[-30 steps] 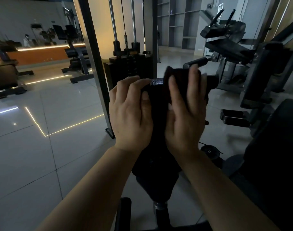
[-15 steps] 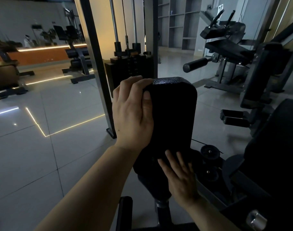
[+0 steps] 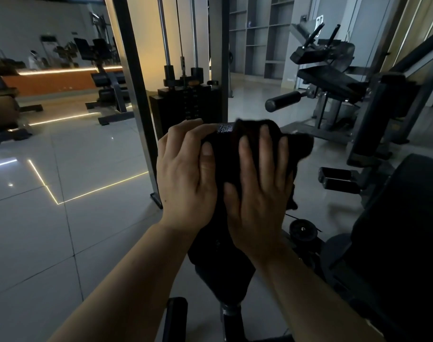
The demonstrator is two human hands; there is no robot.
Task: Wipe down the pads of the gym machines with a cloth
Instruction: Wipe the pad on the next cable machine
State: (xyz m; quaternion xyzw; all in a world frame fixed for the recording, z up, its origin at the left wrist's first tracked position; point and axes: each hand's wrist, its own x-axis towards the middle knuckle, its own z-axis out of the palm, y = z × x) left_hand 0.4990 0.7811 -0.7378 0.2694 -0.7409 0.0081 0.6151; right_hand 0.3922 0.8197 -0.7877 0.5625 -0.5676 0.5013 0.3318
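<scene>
- Left hand (image 3: pixel 185 174) sits at centre frame, fingers curled over the top left edge of the pad (image 3: pixel 220 257), gripping it.
- Right hand (image 3: pixel 257 191) lies just beside it at 3 o'clock, fingers straight and spread, pressing the cloth (image 3: pixel 296 144) flat against the pad's face.
- Both hands are close together, thumbs nearly touching.
- Cloth is dark and bunches out past the right fingertips toward 2 o'clock.
- Pad is black, upright on a post (image 3: pixel 231 322) at 6 o'clock; a glint marks its top edge between the hands.
- Weight stack (image 3: pixel 185 104) stands behind the hands at 12 o'clock, within a grey frame (image 3: pixel 134 95).
- Roller (image 3: pixel 283 101) projects at 1 o'clock.
- Seat (image 3: pixel 402 218) fills 4 o'clock.
</scene>
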